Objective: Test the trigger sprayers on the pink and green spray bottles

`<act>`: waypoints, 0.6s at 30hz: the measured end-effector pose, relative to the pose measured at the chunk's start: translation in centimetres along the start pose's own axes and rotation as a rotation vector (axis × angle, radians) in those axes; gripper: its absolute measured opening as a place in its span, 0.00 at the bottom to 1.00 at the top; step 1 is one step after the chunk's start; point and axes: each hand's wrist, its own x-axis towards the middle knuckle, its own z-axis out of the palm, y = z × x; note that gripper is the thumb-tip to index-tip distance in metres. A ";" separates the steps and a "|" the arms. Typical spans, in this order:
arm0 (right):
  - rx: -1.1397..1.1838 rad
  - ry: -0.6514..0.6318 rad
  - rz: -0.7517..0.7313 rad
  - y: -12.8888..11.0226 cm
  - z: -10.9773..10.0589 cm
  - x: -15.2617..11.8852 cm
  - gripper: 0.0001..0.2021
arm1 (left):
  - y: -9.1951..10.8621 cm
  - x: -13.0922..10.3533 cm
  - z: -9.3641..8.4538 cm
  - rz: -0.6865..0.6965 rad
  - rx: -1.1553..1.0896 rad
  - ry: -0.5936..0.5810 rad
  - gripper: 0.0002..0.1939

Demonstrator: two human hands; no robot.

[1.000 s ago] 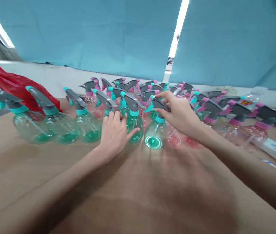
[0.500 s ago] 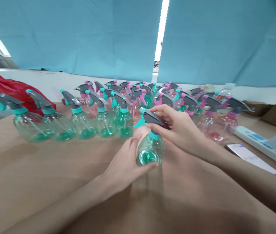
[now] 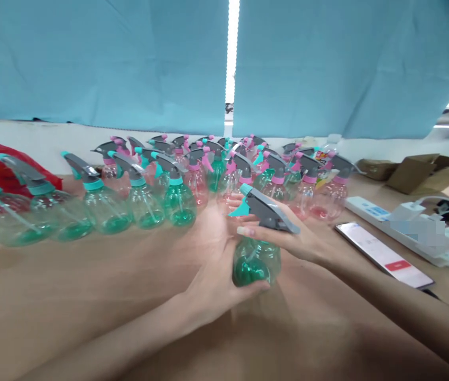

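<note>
The left hand (image 3: 212,278) grips the low, round part of a green spray bottle (image 3: 256,262), with its thumb across the near side. The right hand (image 3: 283,233) grips the same bottle up by its neck, with the thumb in front and the other fingers behind the trigger. The bottle is over the middle of the counter (image 3: 129,296), nearer than all the others. It is about upright, so its long way goes up and down. The grey top slants, with its blue-green tip pointing left and up and its back end pointing right. I cannot tell if the bottom touches the counter.

To the left is a row of five green bottles (image 3: 107,209), all standing up, with their tips pointing left. Each has a thin tube inside. The bottoms look darker green, but I cannot tell if that is water or just the plastic. Pink bottles (image 3: 321,200) and more green ones crowd together toward the far edge of the counter.

A red bag (image 3: 6,169) sits at the far left. On the right are a phone (image 3: 383,254), a white power strip (image 3: 370,209) and an open brown box (image 3: 414,172). What is in the box cannot be seen.
</note>
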 end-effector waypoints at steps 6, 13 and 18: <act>0.074 0.078 0.039 -0.7 -0.3 0.7 0.09 | -1.0 1.6 1.4 -0.054 -0.005 -0.035 0.40; 0.204 0.049 0.007 2.5 -0.7 1.7 0.11 | -3.3 2.0 -0.1 0.035 0.160 -0.097 0.47; 0.162 0.075 -0.106 3.3 -0.8 2.9 0.06 | -5.0 1.5 -1.6 -0.008 0.387 -0.184 0.49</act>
